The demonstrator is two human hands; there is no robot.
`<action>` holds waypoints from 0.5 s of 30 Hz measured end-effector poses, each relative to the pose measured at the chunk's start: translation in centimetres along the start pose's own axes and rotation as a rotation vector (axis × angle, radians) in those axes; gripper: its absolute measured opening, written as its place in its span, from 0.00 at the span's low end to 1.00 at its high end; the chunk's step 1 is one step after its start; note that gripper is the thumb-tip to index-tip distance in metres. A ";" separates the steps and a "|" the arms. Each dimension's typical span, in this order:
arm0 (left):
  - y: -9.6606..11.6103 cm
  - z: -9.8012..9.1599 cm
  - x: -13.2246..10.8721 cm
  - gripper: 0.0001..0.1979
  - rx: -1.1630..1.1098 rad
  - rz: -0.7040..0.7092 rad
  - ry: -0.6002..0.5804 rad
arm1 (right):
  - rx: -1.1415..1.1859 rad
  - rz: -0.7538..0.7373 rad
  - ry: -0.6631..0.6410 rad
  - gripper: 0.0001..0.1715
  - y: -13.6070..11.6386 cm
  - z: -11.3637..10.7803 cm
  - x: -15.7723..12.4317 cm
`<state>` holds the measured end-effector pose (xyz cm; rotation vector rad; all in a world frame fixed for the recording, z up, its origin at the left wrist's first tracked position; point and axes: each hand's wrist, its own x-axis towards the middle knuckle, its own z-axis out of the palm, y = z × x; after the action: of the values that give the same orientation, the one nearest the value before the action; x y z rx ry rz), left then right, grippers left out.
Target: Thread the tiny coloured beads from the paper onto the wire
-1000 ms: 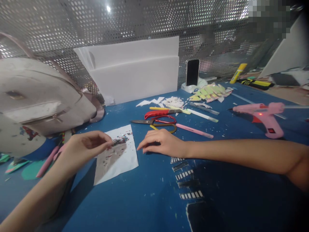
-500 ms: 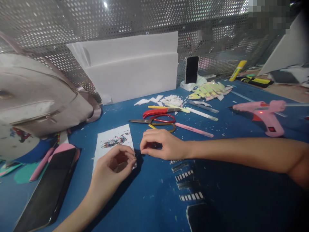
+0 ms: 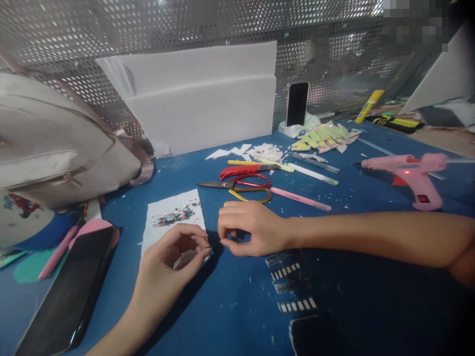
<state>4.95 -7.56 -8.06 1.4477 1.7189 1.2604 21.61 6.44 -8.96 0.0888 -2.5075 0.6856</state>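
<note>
My left hand (image 3: 174, 262) is over the lower right corner of a white paper sheet (image 3: 154, 210), thumb and fingertips pinched together. Whatever the pinch holds is too small to make out. A heap of colourful sequins (image 3: 176, 216) lies on that sheet, just beyond my fingers. Close by, my right hand (image 3: 254, 228) is curled with thumb and forefinger meeting at the tips; any thing between them cannot be made out. Scissors (image 3: 222, 185) with red and yellow handles lie behind the right hand. Black-and-white striped strips (image 3: 297, 304) lie in a column below the right wrist.
A pink glue gun (image 3: 415, 173) with a lit red light stands at the right. Behind the scissors lie a red-handled cutter (image 3: 237, 171), pens (image 3: 300, 199) and paper scraps (image 3: 265, 153). A phone (image 3: 69, 291) and a backpack (image 3: 74, 143) are at the left. White boards (image 3: 208, 109) lean at the back.
My right hand has come slightly down and toward me, its fingers still curled. The left hand keeps nearly the same pinch and place. The view has shifted a little.
</note>
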 end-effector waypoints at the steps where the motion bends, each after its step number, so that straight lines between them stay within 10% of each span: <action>1: 0.0 0.0 0.0 0.06 -0.003 0.001 -0.003 | -0.002 -0.002 0.003 0.06 0.0 0.0 0.0; 15: -0.2 0.1 -0.1 0.08 -0.077 -0.023 -0.009 | -0.008 -0.013 0.012 0.06 -0.1 0.0 0.0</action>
<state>5.02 -7.57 -8.28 1.3831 1.6585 1.2914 21.63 6.33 -8.89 0.0982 -2.4962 0.6686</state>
